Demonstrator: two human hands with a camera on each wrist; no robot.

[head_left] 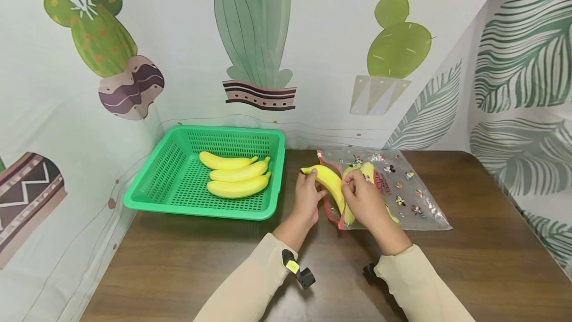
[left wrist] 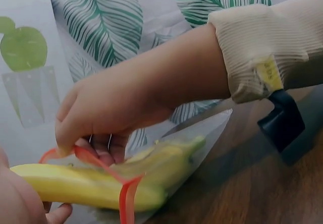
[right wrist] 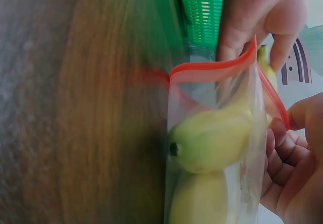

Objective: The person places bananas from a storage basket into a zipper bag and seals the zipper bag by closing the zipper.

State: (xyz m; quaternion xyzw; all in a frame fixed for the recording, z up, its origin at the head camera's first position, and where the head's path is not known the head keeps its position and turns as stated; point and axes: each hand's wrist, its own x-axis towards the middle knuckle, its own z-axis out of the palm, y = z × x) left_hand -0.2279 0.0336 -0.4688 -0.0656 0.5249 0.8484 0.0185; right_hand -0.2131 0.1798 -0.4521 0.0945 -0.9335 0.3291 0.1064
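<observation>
Head view shows the left hand (head_left: 308, 196) gripping a curved yellow banana (head_left: 329, 179), partly inside the transparent red-edged plastic bag (head_left: 426, 207), which the right hand (head_left: 365, 200) pinches, apparently near its opening.

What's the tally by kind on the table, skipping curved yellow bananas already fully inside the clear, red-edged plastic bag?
Green perforated plastic basket: 1
Clear, red-edged plastic bag: 1
Curved yellow bananas: 4 (3 in the basket, 1 gripped by the left hand)
Total: 6
</observation>
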